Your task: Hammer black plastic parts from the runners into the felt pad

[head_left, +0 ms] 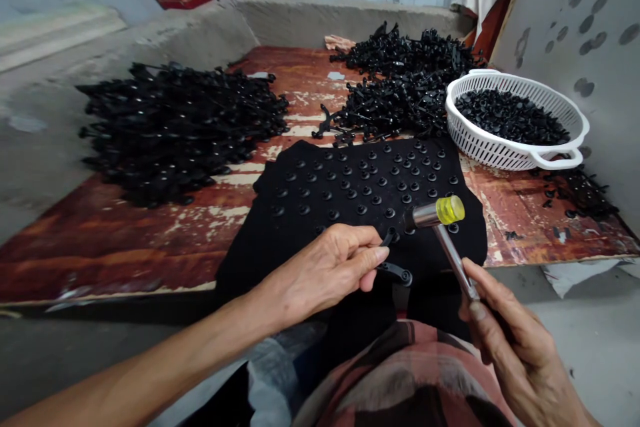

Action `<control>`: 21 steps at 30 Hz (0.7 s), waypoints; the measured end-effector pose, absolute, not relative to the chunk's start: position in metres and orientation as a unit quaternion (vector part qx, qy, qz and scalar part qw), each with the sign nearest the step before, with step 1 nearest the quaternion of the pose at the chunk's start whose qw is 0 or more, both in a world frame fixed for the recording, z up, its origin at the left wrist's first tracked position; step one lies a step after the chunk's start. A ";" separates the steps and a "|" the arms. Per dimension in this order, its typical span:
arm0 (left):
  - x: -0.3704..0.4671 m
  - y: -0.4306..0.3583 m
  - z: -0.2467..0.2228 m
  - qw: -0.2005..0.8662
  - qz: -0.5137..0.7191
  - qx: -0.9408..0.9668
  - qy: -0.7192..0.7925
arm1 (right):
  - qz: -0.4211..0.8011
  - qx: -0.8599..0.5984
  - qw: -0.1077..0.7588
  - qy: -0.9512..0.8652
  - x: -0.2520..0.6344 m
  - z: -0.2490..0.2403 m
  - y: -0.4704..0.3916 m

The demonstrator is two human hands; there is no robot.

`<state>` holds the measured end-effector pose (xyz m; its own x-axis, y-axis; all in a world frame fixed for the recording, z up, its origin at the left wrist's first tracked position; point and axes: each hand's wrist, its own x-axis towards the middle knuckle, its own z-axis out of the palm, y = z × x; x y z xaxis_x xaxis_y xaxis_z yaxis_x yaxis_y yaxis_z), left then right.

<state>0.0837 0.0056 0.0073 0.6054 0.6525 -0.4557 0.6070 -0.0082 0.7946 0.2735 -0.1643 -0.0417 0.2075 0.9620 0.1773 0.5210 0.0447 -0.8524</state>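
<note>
My left hand (pixel 335 267) is closed in a pinch on a small black plastic part (pixel 399 273), an arm with a round end that sticks out past my fingertips. In my right hand (pixel 520 340) is a mallet (pixel 433 213) with a metal handle and a translucent yellow face; its head hangs over the cloth just beyond my left fingers. Under both lies a black cloth (pixel 295 247) dotted with many small round black caps (pixel 381 181). Whether the held part touches a cap is hard to see.
A big heap of black plastic parts (pixel 175 127) lies on the left of the worn red-brown table (pixel 125 240). Another heap (pixel 400 93) is at the back. A white basket (pixel 520 155) of small black pieces stands at the right, with a smaller pile (pixel 583 193) beside it.
</note>
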 end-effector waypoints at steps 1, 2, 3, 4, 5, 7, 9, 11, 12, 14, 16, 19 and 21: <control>0.084 0.006 0.008 0.549 0.019 0.707 0.445 | 0.247 -0.643 0.434 -0.580 0.273 -0.041 -0.164; 0.084 0.006 0.009 0.552 0.016 0.705 0.446 | 0.240 -0.640 0.433 -0.587 0.273 -0.040 -0.164; 0.084 0.007 0.010 0.555 0.014 0.701 0.447 | 0.233 -0.635 0.431 -0.597 0.273 -0.039 -0.163; 0.085 0.007 0.011 0.557 0.012 0.698 0.449 | 0.224 -0.627 0.430 -0.610 0.272 -0.037 -0.162; 0.086 0.007 0.011 0.560 0.011 0.695 0.450 | 0.215 -0.618 0.428 -0.623 0.272 -0.036 -0.161; 0.088 0.007 0.013 0.564 0.010 0.690 0.453 | 0.199 -0.600 0.425 -0.648 0.273 -0.034 -0.156; 0.089 0.007 0.013 0.570 0.010 0.682 0.457 | 0.186 -0.583 0.416 -0.673 0.275 -0.032 -0.152; 0.088 0.006 0.012 0.578 0.007 0.677 0.456 | 0.180 -0.577 0.385 -0.698 0.278 -0.027 -0.149; 0.088 0.007 0.011 0.582 0.006 0.676 0.452 | 0.178 -0.578 0.365 -0.708 0.279 -0.024 -0.149; 0.085 0.007 0.007 0.586 0.005 0.680 0.440 | 0.174 -0.584 0.335 -0.719 0.280 -0.016 -0.149; 0.082 0.008 0.002 0.588 0.006 0.684 0.431 | 0.160 -0.588 0.343 -0.715 0.280 -0.009 -0.150; 0.080 0.009 -0.004 0.591 0.012 0.684 0.427 | 0.134 -0.590 0.368 -0.706 0.278 -0.005 -0.149; 0.081 0.010 -0.005 0.585 0.013 0.688 0.429 | 0.124 -0.589 0.347 -0.719 0.278 -0.006 -0.147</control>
